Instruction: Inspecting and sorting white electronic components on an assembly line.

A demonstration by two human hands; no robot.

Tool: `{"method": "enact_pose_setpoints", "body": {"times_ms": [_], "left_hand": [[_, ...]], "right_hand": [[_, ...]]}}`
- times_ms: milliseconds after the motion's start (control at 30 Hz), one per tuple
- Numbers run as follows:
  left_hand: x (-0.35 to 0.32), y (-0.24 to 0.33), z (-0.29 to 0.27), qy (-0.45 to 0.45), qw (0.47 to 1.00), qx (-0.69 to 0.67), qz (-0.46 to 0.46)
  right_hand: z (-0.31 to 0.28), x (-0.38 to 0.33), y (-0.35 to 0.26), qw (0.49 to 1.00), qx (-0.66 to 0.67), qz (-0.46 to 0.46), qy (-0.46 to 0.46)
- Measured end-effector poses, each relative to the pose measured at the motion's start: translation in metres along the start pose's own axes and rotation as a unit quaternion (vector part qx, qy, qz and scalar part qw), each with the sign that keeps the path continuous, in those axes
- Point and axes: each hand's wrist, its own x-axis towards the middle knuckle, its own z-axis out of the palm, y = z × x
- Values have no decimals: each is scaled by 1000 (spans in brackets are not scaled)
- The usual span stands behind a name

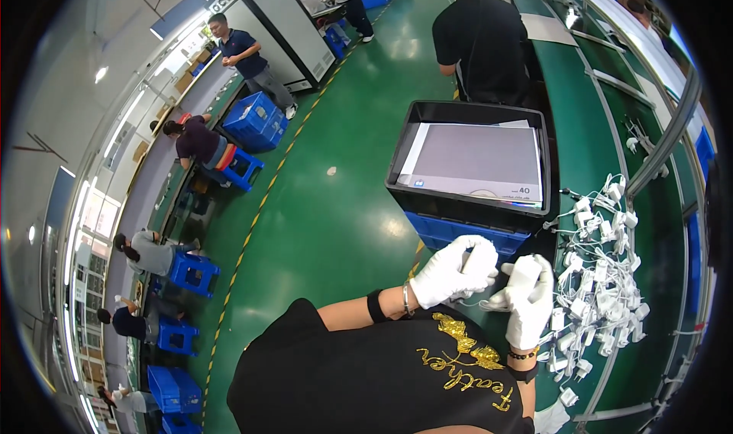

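Observation:
Both of my hands wear white gloves and are raised in front of my chest. My left hand (pixel 456 272) is closed, its thumb and fingers curled together; whatever they grip is hidden. In my closed right hand (pixel 530 312) is a white power adapter (pixel 525 272), hard to tell from the glove. A bit of thin white cable (pixel 475 304) shows between the hands. To the right, a heap of white power adapters (pixel 607 293) with tangled cables lies on the green bench (pixel 576 121), close to my right hand.
Ahead stands a black crate (pixel 398 176) on a blue crate (pixel 431 232), with flat printed sheets (pixel 477 159) inside. Beyond it a person in black (pixel 481 48) faces away. A metal post (pixel 672 129) rises from the bench. Several people sit along the left bench on blue stools (pixel 191 272).

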Motion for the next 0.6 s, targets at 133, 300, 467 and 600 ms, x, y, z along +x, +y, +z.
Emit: {"method": "enact_pose_setpoints", "body": {"times_ms": [133,300,467,600], "left_hand": [[34,12,5,-44,998,-37,-30],[78,30,15,-143,982,5,-120],[111,6,17,-249,966,10,-67],[133,6,5,-266,963,34,13]], "right_hand": [[-14,15,-10,995,-22,-51,81],[-16,19,-16,981,-42,-106,155],[-15,26,-1,964,-89,-105,229],[12,42,5,925,-133,-104,339]]}}
